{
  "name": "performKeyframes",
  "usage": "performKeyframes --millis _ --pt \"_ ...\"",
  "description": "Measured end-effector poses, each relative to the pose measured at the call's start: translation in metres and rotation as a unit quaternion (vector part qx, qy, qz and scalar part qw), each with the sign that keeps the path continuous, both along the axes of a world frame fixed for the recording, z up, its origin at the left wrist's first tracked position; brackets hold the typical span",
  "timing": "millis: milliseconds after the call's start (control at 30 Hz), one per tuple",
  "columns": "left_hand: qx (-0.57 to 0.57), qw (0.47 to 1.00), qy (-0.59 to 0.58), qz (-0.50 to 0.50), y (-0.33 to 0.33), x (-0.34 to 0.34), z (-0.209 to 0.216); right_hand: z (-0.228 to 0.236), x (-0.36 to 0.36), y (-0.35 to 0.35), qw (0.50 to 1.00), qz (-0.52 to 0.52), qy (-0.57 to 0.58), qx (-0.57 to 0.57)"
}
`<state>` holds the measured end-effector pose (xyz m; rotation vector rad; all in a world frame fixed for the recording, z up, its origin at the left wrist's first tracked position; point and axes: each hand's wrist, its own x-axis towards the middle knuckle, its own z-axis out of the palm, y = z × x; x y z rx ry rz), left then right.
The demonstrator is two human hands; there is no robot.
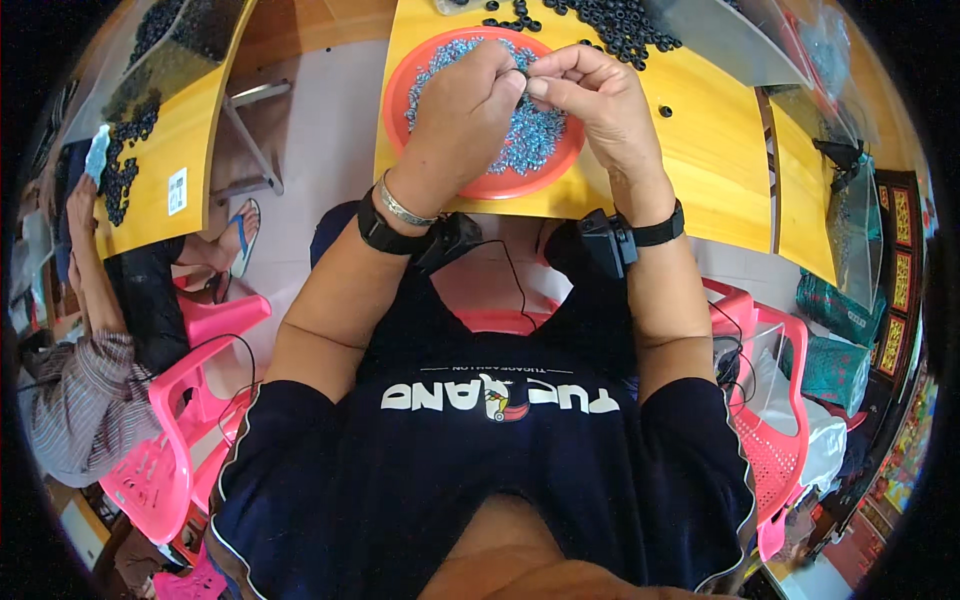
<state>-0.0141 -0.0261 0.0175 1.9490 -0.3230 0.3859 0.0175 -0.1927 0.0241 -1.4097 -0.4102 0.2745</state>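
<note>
My left hand [462,112] and my right hand [604,108] meet above a round red basin [394,98]. The basin holds a great many small, shiny blue-silver pieces [532,140], too small to name. Between my fingertips is a small black piece [521,73], mostly covered by the left thumb and fingers. Both hands are closed in a pinch at it; the right thumb and forefinger press against its right side. Loose black ring-shaped parts [622,30] lie on the yellow table just beyond the basin.
One black ring [665,111] lies alone on the yellow table [715,150], right of my right hand. Clear panels [715,42] stand at the back right. Leftward, another person [85,395] sits at a second yellow table [190,140] with black parts. Pink chairs [172,450] stand beside me.
</note>
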Motion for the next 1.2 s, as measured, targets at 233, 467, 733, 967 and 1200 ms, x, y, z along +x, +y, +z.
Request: performKeyframes --millis 233,467,733,967,1200 --pt "-0.011 1.0 0.0 -0.001 0.0 0.0 -0.002 -0.001 -0.001 0.003 1.0 -0.007 0.024 0.017" --pt "-0.142 0.987 0.075 -0.031 0.012 0.012 -0.016 0.001 0.004 -0.004 1.0 -0.009 -0.024 -0.014" --pt "-0.424 0.859 0.238 -0.16 0.014 0.015 -0.023 -0.014 0.006 -0.006 0.941 -0.09 -0.17 -0.28" --pt "-0.471 0.835 0.229 -0.169 0.018 0.02 -0.028 0.003 -0.006 -0.001 0.872 0.043 -0.27 -0.406" --pt "-0.473 0.829 0.245 -0.172 0.013 0.016 -0.023 0.002 -0.018 0.009 0.788 0.021 -0.384 -0.48"
